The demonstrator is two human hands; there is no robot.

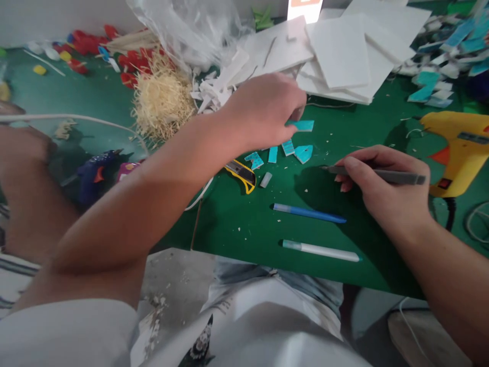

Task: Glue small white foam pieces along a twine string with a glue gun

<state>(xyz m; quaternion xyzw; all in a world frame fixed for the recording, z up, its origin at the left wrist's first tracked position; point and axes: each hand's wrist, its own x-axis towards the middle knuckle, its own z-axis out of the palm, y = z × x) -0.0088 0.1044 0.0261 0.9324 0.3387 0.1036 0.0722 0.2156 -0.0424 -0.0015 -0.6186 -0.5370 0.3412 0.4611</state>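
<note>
My left hand point(267, 109) reaches across the green table with its fingertips closed on the edge of a small blue strip point(304, 125). Several more cut blue pieces point(303, 153) lie just below it, some with dark marks on them. In my right hand point(385, 176) is a dark grey pen point(401, 177), tip pointing left over the table. A blue pen point(309, 212) and a white pen with a teal end point(321, 251) lie near the front edge. A yellow utility knife point(244, 176) is partly hidden under my left forearm, beside a small whitish stub point(266, 179).
A yellow glue gun point(458, 148) stands at the right. White foam sheets point(338, 53), a plastic bag point(194, 30) and wood shavings point(162, 102) line the back. More blue and white scraps point(435, 81) are heaped back right. At left are another person's arm point(30, 188) and a dark blue glue gun point(95, 173).
</note>
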